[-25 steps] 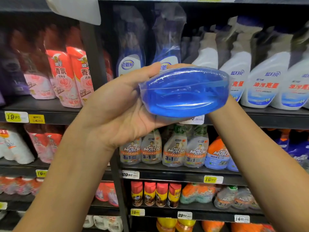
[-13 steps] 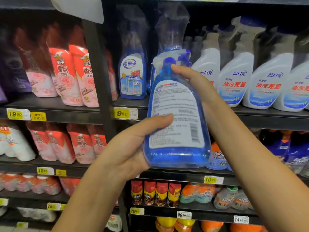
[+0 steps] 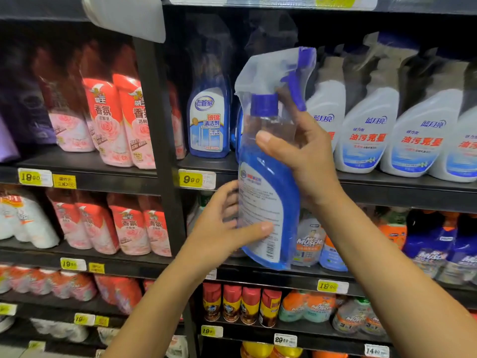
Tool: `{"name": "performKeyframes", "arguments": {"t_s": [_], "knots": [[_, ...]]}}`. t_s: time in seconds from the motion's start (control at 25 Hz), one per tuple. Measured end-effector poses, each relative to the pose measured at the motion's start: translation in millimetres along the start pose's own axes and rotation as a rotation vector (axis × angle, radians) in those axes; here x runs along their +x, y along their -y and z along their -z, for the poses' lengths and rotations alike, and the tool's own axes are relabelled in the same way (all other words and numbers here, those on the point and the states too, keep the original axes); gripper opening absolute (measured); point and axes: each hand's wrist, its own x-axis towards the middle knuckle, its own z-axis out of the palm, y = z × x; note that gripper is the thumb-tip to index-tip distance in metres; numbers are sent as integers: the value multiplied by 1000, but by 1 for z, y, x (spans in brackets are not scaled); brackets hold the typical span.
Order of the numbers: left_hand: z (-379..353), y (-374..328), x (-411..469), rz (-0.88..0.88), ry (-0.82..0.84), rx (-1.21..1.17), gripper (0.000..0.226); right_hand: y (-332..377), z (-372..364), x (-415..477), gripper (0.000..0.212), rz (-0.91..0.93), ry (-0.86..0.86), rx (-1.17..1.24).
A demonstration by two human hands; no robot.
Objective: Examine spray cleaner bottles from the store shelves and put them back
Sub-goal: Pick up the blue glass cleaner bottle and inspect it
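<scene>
A blue spray cleaner bottle [image 3: 268,182] in clear plastic wrap stands upright in front of the shelves, its white back label turned toward me. My right hand [image 3: 304,156] grips its neck and upper body just below the blue trigger. My left hand [image 3: 224,228] holds the lower part, thumb across the label and fingers behind. A matching blue bottle [image 3: 209,120] stands on the shelf [image 3: 206,164] just to the left, above a yellow 9.90 tag.
White spray bottles [image 3: 366,130] fill the shelf to the right. Red and pink refill pouches [image 3: 113,120] hang in the left bay. Mr Muscle bottles [image 3: 309,241] stand on the shelf below, red aerosol cans [image 3: 240,303] lower still. A black upright post [image 3: 157,140] divides the bays.
The bottle went from lying with its base toward me to upright, then rose and turned slightly. My right hand shifted to the neck; my left hand moved lower on the body.
</scene>
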Motion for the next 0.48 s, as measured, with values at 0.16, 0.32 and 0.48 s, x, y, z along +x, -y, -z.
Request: {"name": "performKeyframes", "arguments": {"t_s": [0.16, 0.32, 0.48], "knots": [[-36, 10, 1, -148, -139, 288, 124, -8, -17, -15, 63, 101, -9, -162], [-54, 33, 8, -250, -300, 135, 97, 1, -22, -27, 76, 157, 102, -249], [-45, 37, 10, -217, -257, 62, 77, 21, -20, -33, 98, 72, 309, -117]]}}
